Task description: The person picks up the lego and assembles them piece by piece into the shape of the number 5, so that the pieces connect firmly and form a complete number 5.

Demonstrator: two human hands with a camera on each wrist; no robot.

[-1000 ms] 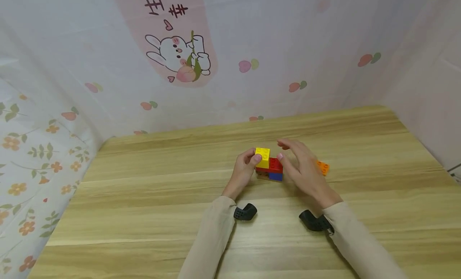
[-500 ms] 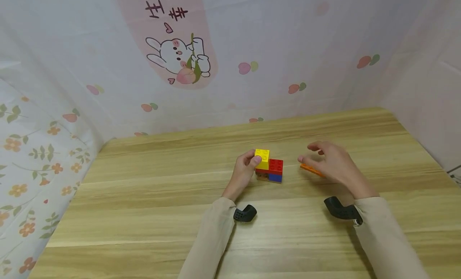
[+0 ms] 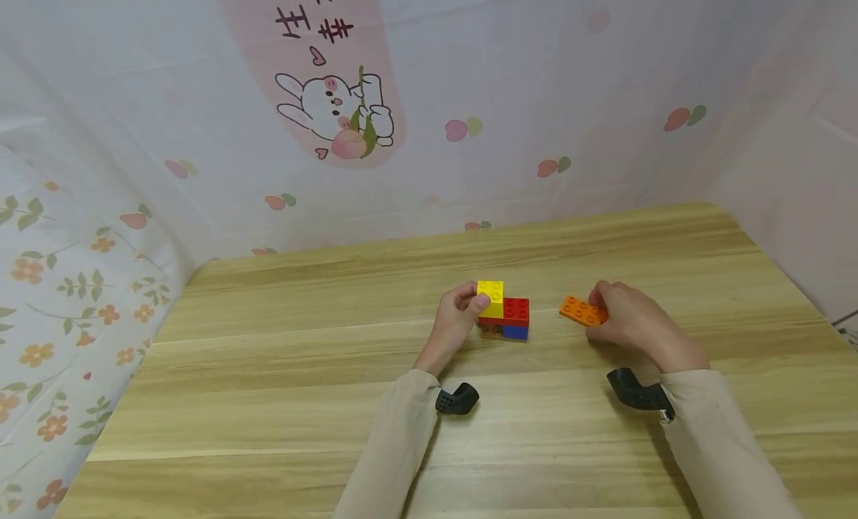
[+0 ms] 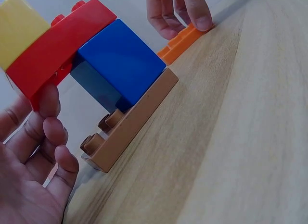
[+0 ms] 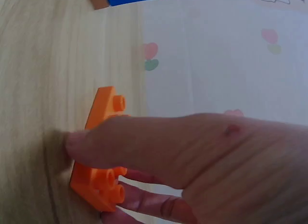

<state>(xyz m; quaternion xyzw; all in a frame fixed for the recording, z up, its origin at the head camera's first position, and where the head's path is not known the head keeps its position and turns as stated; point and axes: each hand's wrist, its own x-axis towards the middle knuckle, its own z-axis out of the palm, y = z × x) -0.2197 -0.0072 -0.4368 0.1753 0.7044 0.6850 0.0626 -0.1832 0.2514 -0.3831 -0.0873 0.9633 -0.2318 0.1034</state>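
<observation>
My left hand (image 3: 450, 327) holds a small stack of toy building bricks on the table, its thumb on the yellow brick (image 3: 493, 307) at the top left. Beneath the yellow one lies a longer red brick (image 3: 518, 310), its right studs bare. In the left wrist view a blue brick (image 4: 122, 60) supports the red one and sits on a flat brown brick (image 4: 139, 122), with a gap beside two bare brown studs. To the right of the stack, my right hand (image 3: 637, 324) pinches a flat orange brick (image 3: 575, 310) between thumb and fingers, low at the tabletop.
The wooden table (image 3: 281, 370) runs back to a hanging printed cloth (image 3: 503, 80) with a rabbit drawing. A floral cloth (image 3: 60, 340) hangs on the left. Black curved pieces, the left one (image 3: 457, 398) and the right one (image 3: 640, 391), stick out at the wrists.
My right hand has moved right, away from the stack, and now grips the orange brick, which has turned and shifted left. My left hand stays on the stack.
</observation>
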